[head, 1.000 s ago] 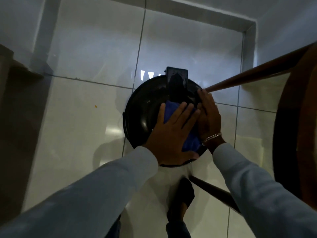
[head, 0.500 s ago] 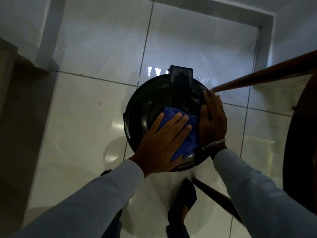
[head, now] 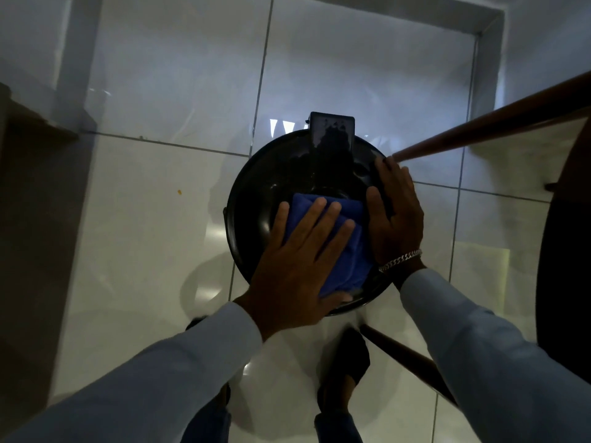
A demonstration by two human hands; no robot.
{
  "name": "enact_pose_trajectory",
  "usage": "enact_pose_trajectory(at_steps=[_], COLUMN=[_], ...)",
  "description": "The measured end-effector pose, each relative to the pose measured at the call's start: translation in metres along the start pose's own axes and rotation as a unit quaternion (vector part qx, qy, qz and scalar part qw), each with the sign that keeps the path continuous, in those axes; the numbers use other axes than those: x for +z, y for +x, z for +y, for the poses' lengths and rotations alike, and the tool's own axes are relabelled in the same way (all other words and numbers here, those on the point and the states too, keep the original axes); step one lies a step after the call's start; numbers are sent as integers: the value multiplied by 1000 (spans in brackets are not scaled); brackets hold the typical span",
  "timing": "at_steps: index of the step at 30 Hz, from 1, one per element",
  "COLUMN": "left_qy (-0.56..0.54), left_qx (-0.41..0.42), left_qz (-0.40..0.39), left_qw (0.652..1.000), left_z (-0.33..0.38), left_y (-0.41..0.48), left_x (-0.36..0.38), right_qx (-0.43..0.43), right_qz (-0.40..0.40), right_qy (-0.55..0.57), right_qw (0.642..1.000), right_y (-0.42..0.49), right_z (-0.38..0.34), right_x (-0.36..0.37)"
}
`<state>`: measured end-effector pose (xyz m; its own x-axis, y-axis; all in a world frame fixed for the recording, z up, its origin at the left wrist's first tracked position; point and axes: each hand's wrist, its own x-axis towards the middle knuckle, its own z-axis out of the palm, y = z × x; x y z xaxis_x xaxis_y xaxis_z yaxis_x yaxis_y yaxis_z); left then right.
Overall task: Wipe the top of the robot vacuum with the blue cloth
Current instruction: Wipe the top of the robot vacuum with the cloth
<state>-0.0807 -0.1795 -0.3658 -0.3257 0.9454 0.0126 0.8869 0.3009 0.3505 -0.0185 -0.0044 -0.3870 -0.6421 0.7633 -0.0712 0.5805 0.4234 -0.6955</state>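
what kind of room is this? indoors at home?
Probably a room in a home, though dim. Glossy white tile floor meeting a wall base, wooden furniture legs, and a black robot vacuum on the floor being wiped with a blue cloth.

One robot vacuum (head: 271, 187), one blue cloth (head: 348, 251), two hands, two wooden legs.

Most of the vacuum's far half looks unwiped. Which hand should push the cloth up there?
The left hand. It lies flat on the folded blue cloth on the round black robot vacuum, fingers pointing toward the far half. The right hand rests on the vacuum's right edge, beside the cloth.
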Motion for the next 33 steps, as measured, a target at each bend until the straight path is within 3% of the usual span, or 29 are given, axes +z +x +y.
enact_pose_trajectory(at_steps=[3, 10, 18, 21, 25, 29, 33], left_qy=[13, -28, -137, -134, -15, -36, -61], left_qx=[-1, 71, -93, -65, -6, -4, -67], left_qz=[-27, 4, 148, 86, -6, 40, 87], left_qw=[1000, 997, 975, 985, 1000, 999, 992], left_z=[5, -29, -61, -66, -59, -69, -59], left_y=[8, -29, 7, 50, 73, 47, 0], left_x=[-4, -14, -48, -42, -23, -18, -6], right_qx=[11, 2, -4, -10, -3, 0, 9], right_qz=[1, 3, 7, 3, -2, -10, -4], right_qy=[0, 6, -11, -28, -43, -33, -34], right_qw=[1000, 1000, 1000, 1000, 999, 999, 999], right_y=[0, -1, -2, -2, -2, -2, -2], right_z=[-1, 0, 1, 1, 2, -1, -2], right_x=[0, 0, 2, 2, 4, 1, 1])
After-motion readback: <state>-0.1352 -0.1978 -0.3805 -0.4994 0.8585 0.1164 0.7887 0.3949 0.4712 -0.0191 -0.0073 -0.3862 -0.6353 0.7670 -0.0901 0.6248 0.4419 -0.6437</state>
